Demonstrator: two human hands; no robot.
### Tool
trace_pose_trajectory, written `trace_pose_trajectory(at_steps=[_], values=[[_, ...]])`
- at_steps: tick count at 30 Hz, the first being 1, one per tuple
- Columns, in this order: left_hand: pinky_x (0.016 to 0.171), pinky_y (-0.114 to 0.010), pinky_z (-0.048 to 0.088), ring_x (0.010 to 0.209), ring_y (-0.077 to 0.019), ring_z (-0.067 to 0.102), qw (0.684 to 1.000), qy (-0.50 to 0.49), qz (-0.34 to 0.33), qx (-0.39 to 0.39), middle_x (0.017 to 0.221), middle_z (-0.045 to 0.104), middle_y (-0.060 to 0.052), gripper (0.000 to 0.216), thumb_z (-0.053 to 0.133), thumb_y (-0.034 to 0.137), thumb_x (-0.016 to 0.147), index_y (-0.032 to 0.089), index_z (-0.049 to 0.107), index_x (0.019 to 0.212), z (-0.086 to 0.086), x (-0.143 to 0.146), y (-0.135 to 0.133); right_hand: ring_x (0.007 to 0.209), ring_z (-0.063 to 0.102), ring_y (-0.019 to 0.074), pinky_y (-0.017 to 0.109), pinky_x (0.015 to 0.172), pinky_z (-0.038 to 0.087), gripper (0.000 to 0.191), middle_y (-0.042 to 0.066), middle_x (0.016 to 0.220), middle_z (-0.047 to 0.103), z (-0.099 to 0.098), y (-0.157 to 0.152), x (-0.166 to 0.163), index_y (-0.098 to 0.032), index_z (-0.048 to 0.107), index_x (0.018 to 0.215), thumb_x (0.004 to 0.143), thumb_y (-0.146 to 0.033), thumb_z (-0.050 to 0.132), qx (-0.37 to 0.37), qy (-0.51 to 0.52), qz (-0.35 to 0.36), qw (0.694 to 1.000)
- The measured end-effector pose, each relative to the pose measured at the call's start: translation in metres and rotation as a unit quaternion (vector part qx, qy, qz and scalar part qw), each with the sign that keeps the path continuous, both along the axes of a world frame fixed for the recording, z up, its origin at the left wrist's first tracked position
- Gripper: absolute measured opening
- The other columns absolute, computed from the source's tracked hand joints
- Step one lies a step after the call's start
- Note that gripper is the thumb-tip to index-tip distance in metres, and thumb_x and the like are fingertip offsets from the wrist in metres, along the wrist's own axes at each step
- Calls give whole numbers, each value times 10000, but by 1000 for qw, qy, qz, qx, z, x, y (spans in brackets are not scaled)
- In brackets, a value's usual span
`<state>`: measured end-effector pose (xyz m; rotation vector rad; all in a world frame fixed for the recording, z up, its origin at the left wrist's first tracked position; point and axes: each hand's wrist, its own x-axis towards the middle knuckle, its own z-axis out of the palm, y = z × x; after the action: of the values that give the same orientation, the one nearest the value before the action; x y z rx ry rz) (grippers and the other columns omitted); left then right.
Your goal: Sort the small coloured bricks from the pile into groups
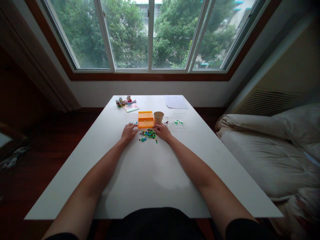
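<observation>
Head camera looks down a long white rectangular table [150, 173] toward a wide window, with both bare forearms stretched out over the tabletop. At the far reach, the left hand [128, 132] rests palm down on the table, its fingers loosely curled and pointing at the near left corner of a flat orange plastic tray [145, 119]; whether it pinches anything is too small to tell. On the other side, the right hand [162, 130] also lies low on the surface, fingers bent inward, its fingertips just beside the tray's near right corner, and I cannot tell if it grips a piece. Between the two hands, just in front of the tray, lies a scattered heap of small multicoloured plastic bricks [148, 134], mostly green, blue and black, touching the table and close to both sets of fingers. Right of the tray, nearly touching it, stands a tan paper cup [158, 117], upright. Further right, a few loose green pieces [178, 122] lie well apart from the main heap. Toward the far left corner sit a small colourful built toy figure group [123, 101] and a printed pastel booklet [131, 107] beside it. A white sheet of paper [176, 102] lies at the far edge. A pale padded sofa [270, 150] stands to the right of the table.
</observation>
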<state>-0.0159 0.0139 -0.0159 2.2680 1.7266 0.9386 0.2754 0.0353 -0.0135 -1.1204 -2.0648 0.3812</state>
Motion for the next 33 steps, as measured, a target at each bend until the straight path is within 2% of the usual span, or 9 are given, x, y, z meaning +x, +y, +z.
trace_pose_trajectory(at_steps=[33], values=[[1081, -453, 468, 1137, -274, 567, 1000, 0, -5, 13, 1195, 637, -83, 347, 623, 282, 901, 248, 723, 1231, -5, -2, 3, 961, 676, 183, 309, 923, 525, 165, 61, 1165, 713, 0, -1, 0, -233, 790, 975, 926, -259, 635, -6, -2, -3, 1000]])
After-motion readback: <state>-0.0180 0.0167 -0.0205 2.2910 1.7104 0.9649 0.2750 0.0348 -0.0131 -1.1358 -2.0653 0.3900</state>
